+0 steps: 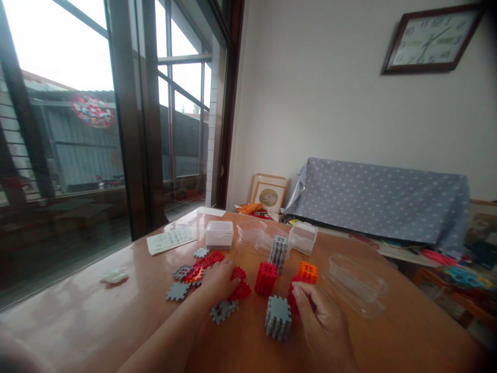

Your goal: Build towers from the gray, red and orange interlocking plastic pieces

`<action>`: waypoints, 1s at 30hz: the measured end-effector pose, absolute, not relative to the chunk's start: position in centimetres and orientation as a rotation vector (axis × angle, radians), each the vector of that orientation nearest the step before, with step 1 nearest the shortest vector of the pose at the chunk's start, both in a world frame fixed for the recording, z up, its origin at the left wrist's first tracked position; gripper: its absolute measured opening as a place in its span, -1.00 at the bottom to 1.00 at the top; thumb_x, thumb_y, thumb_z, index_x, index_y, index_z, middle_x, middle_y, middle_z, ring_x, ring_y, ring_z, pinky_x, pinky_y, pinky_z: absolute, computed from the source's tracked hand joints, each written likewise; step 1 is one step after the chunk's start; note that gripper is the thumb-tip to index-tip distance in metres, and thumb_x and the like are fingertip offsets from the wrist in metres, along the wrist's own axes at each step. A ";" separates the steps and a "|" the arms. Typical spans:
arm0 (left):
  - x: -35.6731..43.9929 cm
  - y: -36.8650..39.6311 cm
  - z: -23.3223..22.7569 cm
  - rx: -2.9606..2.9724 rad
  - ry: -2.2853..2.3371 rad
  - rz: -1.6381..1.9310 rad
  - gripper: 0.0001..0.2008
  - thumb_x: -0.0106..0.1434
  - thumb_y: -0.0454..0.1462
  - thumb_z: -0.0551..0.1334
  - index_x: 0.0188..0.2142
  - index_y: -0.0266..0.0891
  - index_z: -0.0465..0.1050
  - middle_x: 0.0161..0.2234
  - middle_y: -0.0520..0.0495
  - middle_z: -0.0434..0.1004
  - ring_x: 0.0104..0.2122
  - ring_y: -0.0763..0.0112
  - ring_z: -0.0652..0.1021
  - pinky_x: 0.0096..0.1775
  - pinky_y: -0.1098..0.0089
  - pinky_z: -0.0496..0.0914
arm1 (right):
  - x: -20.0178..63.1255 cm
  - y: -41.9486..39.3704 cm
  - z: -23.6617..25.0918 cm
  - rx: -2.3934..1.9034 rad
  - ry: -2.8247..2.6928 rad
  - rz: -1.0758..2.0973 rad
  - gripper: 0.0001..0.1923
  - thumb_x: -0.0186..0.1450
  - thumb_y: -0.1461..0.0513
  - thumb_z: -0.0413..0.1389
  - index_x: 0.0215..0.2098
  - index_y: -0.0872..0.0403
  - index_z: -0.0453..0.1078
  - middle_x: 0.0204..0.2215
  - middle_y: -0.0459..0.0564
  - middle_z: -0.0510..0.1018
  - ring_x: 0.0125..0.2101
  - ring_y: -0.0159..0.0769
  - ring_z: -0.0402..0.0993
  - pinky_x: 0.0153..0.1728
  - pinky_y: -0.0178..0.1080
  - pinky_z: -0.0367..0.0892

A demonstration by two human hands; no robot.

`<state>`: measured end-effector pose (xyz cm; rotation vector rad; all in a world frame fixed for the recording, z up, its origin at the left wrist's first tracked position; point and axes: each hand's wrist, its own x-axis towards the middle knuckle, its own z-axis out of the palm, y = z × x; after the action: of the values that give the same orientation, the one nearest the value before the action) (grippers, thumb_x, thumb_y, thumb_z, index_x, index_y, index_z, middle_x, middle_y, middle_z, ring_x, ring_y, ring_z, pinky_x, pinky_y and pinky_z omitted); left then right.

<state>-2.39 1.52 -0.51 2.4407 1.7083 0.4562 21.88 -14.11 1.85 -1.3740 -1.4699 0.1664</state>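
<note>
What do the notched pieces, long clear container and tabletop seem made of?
Notched pieces: probably molded plastic, mostly matte; uniform colours.
Long clear container: likely thin plastic, shiny; see-through, glinting edges.
Tabletop: wood or wood-look, glossy; pale glare near the window.

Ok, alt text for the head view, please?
A person's left hand is over loose red, grey and orange notched pieces on a table; the right hand touches more red pieces. A grey stack and a red stack stand between the hands, with plastic boxes behind.

I have open table point(81, 316) at the near left, this side of the crumpled packet point(114, 276). Between my left grip point(221, 282) and right grip point(320, 313), the middle red stack point(266, 278) and near grey stack point(278, 317) block a straight pass.
</note>
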 end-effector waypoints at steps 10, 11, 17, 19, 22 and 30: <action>-2.0 1.5 0.0 2.459 1.748 0.402 -0.85 0.15 -0.12 0.30 -0.34 -0.12 0.56 -0.18 -0.16 0.66 -0.07 0.00 0.56 0.03 0.12 0.30 | 21.9 -13.8 1.2 -1.361 -1.477 0.193 -0.70 0.46 0.02 0.04 -0.15 -0.01 0.53 -0.27 -0.02 0.63 -0.27 -0.21 0.56 -0.24 -0.27 0.42; -2.1 1.5 0.2 2.474 1.738 0.388 -0.86 0.16 -0.14 0.29 -0.35 -0.13 0.56 -0.21 -0.16 0.66 -0.09 0.00 0.57 0.02 0.12 0.30 | 21.9 -13.7 1.0 -1.357 -1.479 0.199 -0.70 0.46 0.02 0.04 -0.15 -0.01 0.53 -0.26 -0.02 0.63 -0.26 -0.21 0.56 -0.23 -0.27 0.42; -2.4 1.8 0.7 2.477 1.739 0.393 -0.85 0.19 -0.21 0.22 -0.26 -0.14 0.54 -0.24 -0.16 0.68 -0.14 0.03 0.61 -0.07 0.19 0.30 | 21.8 -13.5 0.7 -1.363 -1.482 0.228 -0.70 0.47 0.03 0.03 -0.15 0.00 0.52 -0.25 -0.01 0.62 -0.25 -0.20 0.54 -0.23 -0.27 0.39; -2.7 2.0 0.7 2.420 1.756 0.433 -0.85 0.19 -0.23 0.22 -0.25 -0.14 0.51 -0.25 -0.13 0.67 -0.18 0.09 0.61 -0.14 0.26 0.30 | 21.8 -13.6 0.8 -1.364 -1.481 0.232 -0.70 0.47 0.03 0.02 -0.15 0.00 0.52 -0.25 -0.01 0.62 -0.25 -0.20 0.54 -0.23 -0.27 0.39; -3.2 2.2 0.8 2.391 1.730 0.486 -0.88 0.20 -0.23 0.22 -0.27 -0.14 0.49 -0.26 -0.11 0.66 -0.23 0.15 0.61 -0.22 0.31 0.28 | 21.8 -13.6 0.8 -1.374 -1.484 0.235 -0.70 0.47 0.03 0.03 -0.15 -0.01 0.53 -0.25 -0.02 0.62 -0.25 -0.21 0.55 -0.23 -0.27 0.39; -3.3 2.0 0.1 2.459 1.617 0.534 -0.62 0.18 0.08 0.28 -0.17 -0.10 0.53 -0.12 -0.15 0.62 -0.09 0.00 0.57 -0.16 0.24 0.32 | 21.7 -13.7 0.8 -1.373 -1.491 0.238 -0.73 0.47 0.04 0.04 -0.15 -0.03 0.53 -0.25 -0.06 0.61 -0.25 -0.24 0.54 -0.21 -0.27 0.37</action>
<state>-3.32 1.95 0.08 2.4586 1.6171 0.5336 21.65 -13.66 0.80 -1.3733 -1.4907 0.2377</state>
